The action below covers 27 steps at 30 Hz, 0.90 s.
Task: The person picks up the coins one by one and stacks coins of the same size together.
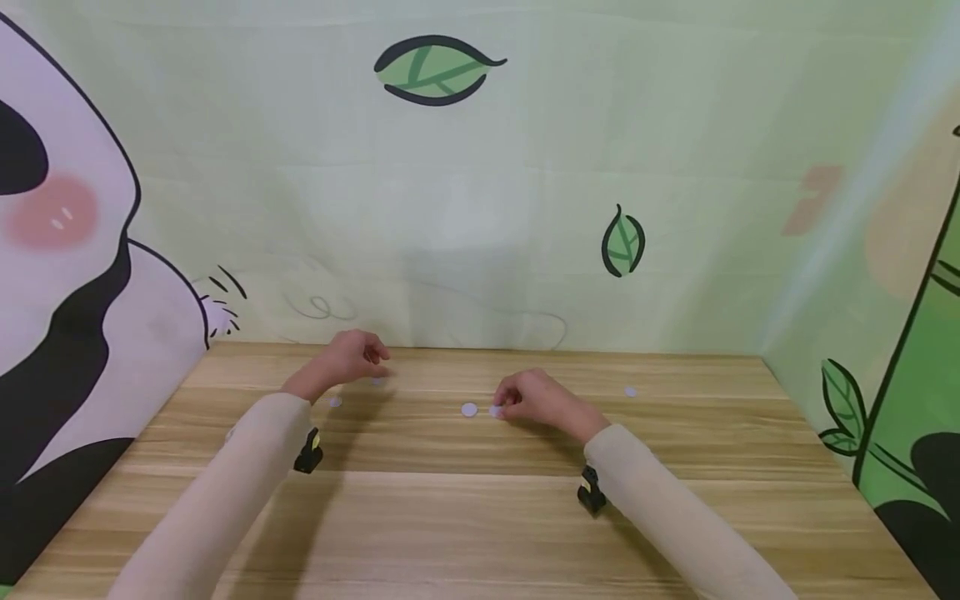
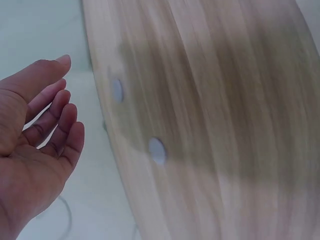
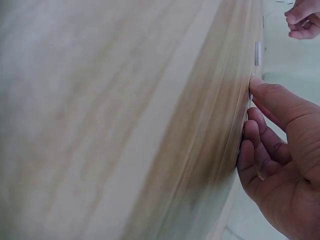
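Observation:
Several small flat white discs lie spread across the wooden table. My right hand (image 1: 543, 400) is low over the tabletop, its thumb and fingertip pinching the edge of one white disc (image 1: 496, 411). Just left of that disc lies another disc (image 1: 469, 410), which also shows edge-on in the right wrist view as a thin disc (image 3: 257, 53). My left hand (image 1: 356, 357) hovers above the back left, fingers loosely bent and holding nothing. Two discs are near it: a nearer disc (image 2: 158, 151) and a farther disc (image 2: 117, 90) in the left wrist view.
Off to the right of the right hand lies a lone disc (image 1: 631, 392). A printed cloth wall (image 1: 480, 208) with leaves and a panda rises behind the table's back edge. Wood-grain tabletop (image 1: 450, 525) stretches in front of both hands.

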Each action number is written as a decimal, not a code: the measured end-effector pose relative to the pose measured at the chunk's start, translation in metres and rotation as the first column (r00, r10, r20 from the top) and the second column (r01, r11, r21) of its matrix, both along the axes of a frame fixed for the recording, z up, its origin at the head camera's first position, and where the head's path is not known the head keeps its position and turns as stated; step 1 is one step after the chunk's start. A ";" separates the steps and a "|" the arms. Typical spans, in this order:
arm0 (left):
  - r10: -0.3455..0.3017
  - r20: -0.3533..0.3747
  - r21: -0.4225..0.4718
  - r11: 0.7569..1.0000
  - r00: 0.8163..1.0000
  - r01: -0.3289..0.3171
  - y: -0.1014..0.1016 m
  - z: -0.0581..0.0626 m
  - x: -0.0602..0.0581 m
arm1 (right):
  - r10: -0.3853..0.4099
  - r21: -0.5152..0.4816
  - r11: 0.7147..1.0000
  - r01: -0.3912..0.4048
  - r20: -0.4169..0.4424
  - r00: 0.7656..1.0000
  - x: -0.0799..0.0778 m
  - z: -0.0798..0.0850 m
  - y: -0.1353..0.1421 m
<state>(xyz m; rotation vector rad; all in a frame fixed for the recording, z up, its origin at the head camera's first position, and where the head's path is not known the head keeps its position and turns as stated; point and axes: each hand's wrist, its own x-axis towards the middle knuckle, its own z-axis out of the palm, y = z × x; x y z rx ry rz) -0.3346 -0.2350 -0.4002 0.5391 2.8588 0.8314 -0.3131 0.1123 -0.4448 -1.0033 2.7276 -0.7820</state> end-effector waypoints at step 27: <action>0.067 0.060 -0.019 0.998 0.996 -0.066 -0.021 -0.026 0.000 | -0.010 -0.035 0.999 0.011 0.029 1.000 -0.001 -0.004 0.002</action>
